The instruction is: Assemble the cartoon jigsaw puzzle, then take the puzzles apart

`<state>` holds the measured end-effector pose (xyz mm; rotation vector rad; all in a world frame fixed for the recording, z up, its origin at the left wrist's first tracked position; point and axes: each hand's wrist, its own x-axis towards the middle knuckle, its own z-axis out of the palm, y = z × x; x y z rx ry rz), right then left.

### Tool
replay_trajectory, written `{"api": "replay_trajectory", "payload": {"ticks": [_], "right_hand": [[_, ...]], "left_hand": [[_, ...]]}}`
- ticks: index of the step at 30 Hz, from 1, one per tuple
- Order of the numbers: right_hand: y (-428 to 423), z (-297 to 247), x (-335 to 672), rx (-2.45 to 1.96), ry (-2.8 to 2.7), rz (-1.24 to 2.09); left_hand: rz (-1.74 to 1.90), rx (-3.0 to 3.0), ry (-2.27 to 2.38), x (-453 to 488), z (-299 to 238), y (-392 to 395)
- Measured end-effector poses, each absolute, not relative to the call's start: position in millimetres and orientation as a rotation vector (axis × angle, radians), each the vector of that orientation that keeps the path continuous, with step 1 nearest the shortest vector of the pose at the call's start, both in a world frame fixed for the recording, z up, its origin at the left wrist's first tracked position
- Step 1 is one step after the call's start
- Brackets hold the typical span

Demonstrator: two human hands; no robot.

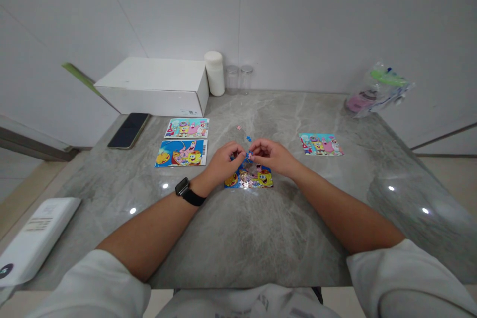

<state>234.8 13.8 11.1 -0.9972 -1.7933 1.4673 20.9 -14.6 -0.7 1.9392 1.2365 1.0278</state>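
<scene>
A small cartoon jigsaw puzzle (pixel 249 179) lies in the middle of the grey marble table (pixel 261 228). My left hand (pixel 223 161), with a black watch on the wrist, rests curled at the puzzle's upper left edge. My right hand (pixel 272 155) is curled at its upper right edge. The fingertips of both hands pinch together over the puzzle's top, around a small blue piece that I can barely make out. Two loose pieces, a pink piece (pixel 239 127) and a blue piece (pixel 248 138), lie just beyond the hands.
Two cartoon picture cards (pixel 181 153) lie left of the puzzle, another card (pixel 321 144) to the right. A phone (pixel 128 130), a white box (pixel 156 87), a white bottle (pixel 215 73) and two jars stand at the back. A plastic bag (pixel 376 92) sits back right, a white device (pixel 33 236) front left.
</scene>
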Motion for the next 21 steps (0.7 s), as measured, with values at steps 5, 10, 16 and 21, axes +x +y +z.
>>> {"api": "replay_trajectory", "payload": {"ticks": [5, 10, 16, 21], "right_hand": [[12, 13, 236, -1.027, -1.984, 1.272], [11, 20, 239, -1.067, -2.228, 0.909], [15, 30, 247, -1.024, -2.450, 0.623], [19, 22, 251, -1.058, -2.604, 0.631]], "left_hand": [[0.991, 1.937, 1.270, 21, 0, -15], [0.974, 1.953, 1.267, 21, -3, -14], [0.932, 2.045, 1.265, 21, -4, -14], [0.892, 2.200, 1.298, 18, 0, -14]]}}
